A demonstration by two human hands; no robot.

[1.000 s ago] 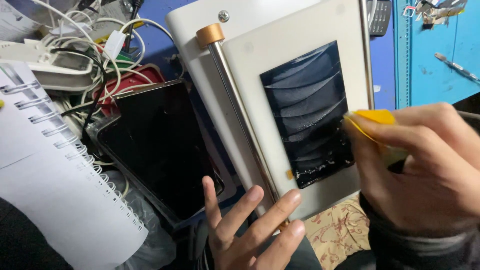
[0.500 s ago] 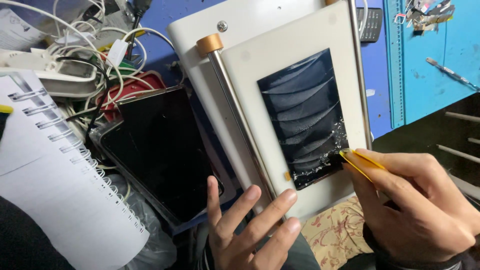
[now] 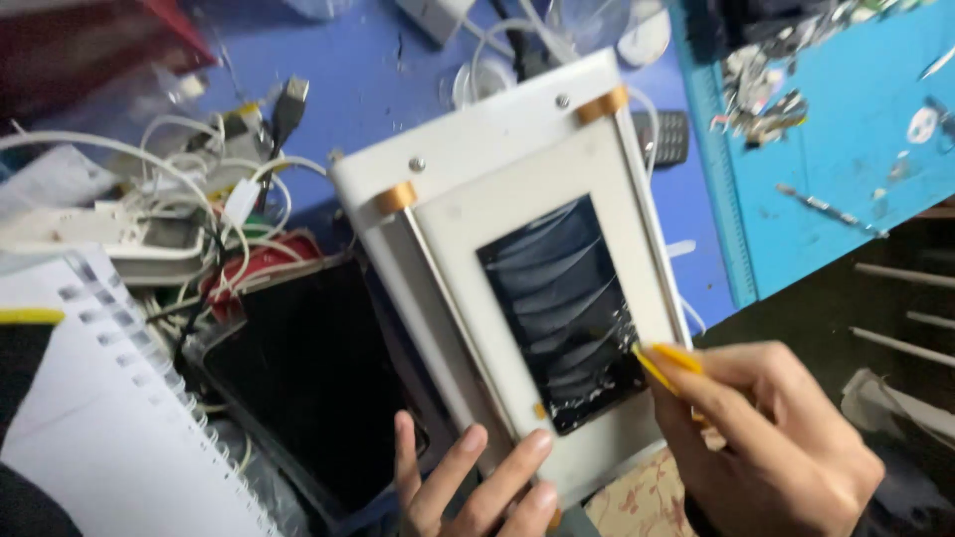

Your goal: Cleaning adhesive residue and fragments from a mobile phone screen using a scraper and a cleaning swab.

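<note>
My right hand (image 3: 766, 438) is closed in a pinch on a thin yellow pick (image 3: 665, 363), its tip set against the lower right edge of the cracked screen (image 3: 567, 308). The screen lies face up in the middle of the white plate (image 3: 527, 209), a flat slab with brass posts (image 3: 395, 196) at its far corners, tilted toward me. The glass looks splintered near the tip, with pale cracks running to the corner.

My left hand (image 3: 477, 487) is open, fingers spread, fingertips resting on the near edge of the plate to steady it. It grips nothing.

To do this well, I judge the pick should stay shallow and nearly flat to the glass, working along the edge in short strokes rather than levering hard at the broken corner, where shards could lift or snap. I would keep the left fingers pressing down and clear of the pick's line, so a slip does not run into them.

Just left of the plate lies a dark tablet (image 3: 308, 378), face up, and beyond it a tangle of white cables (image 3: 199, 189) and a power strip (image 3: 90, 244). A spiral notebook (image 3: 99, 418) covers the near left. To the right sits a blue mat (image 3: 846, 139) with small metal bits and a tool on it.
</note>
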